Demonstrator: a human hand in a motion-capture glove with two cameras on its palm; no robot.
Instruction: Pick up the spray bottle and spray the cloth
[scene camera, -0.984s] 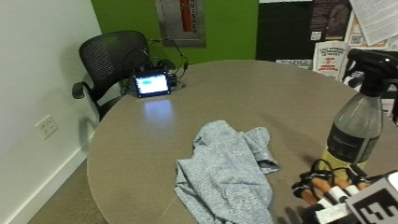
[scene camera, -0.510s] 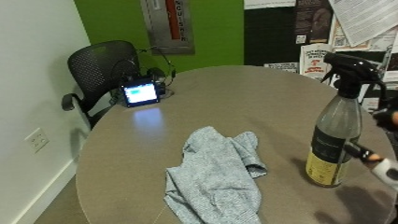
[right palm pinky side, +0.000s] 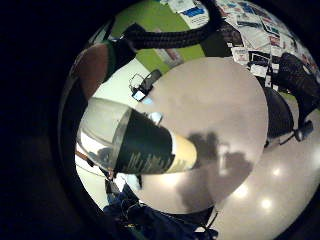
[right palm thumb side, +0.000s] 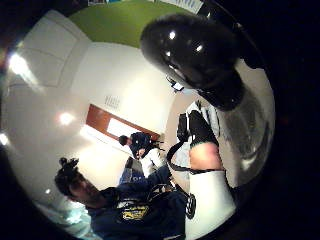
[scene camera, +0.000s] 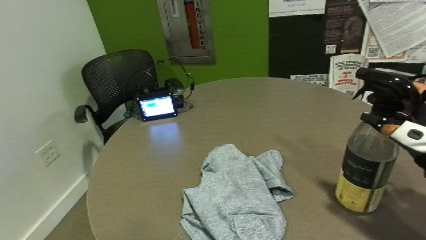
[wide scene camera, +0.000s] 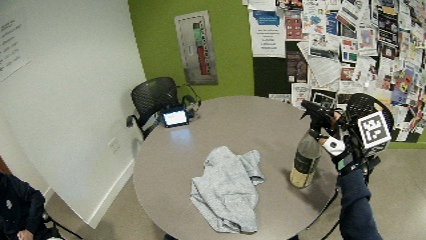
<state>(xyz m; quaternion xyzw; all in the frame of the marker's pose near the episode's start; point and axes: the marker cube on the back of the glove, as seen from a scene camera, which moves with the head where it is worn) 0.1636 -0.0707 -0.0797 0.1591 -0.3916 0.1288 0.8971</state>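
A clear spray bottle with a dark label and black trigger head stands upright on the round grey table, near its right edge. My gloved right hand reaches in from the right and curls round the bottle's neck, just under the trigger head. In the wide view the hand sits at the top of the bottle. The bottle's body and its black head fill the palm views. A crumpled grey cloth lies on the table left of the bottle, apart from it.
A small lit screen with cables stands at the table's far left edge, in front of a black mesh chair. A second chair stands behind my arm. Posters cover the wall at right.
The outside camera has shifted. My hand has risen from beside the bottle's base to its neck and closed round it. The bottle and cloth stay where they were.
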